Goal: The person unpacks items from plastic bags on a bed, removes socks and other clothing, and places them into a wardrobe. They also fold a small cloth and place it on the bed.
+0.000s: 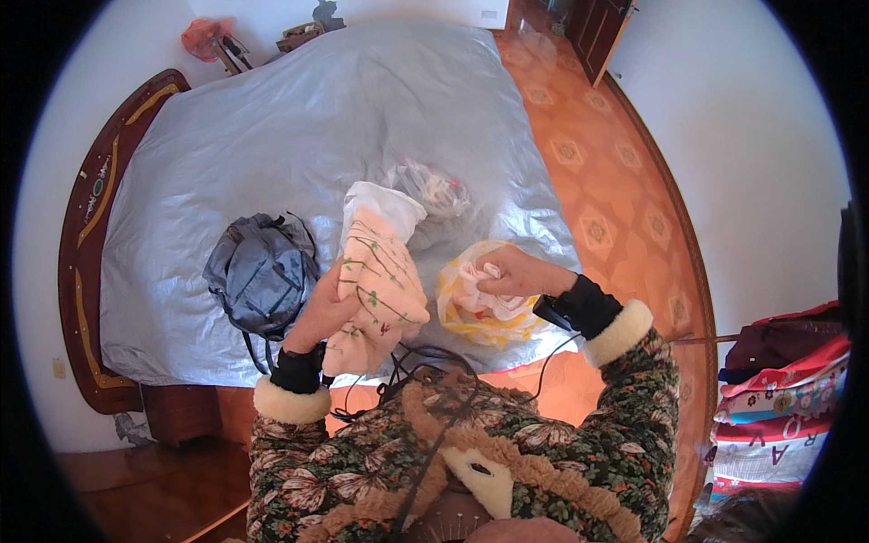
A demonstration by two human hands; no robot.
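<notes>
My left hand (319, 310) grips a folded pale cloth with a green sprig print (378, 281), held upright over the bed's near edge. A white plastic bag (385, 201) sticks up behind the cloth's top. My right hand (511, 271) reaches into a yellow plastic bag (471, 319) and pinches white crumpled cloth (480, 282) inside it. Both bags lie on the grey sheet covering the bed (299, 118).
A grey backpack (262, 271) lies on the bed left of my left hand. A clear bag with small items (437, 190) sits farther back. A wooden headboard (95, 226) curves on the left. Orange tiled floor (615, 199) runs right; folded bedding (787, 398) is stacked at far right.
</notes>
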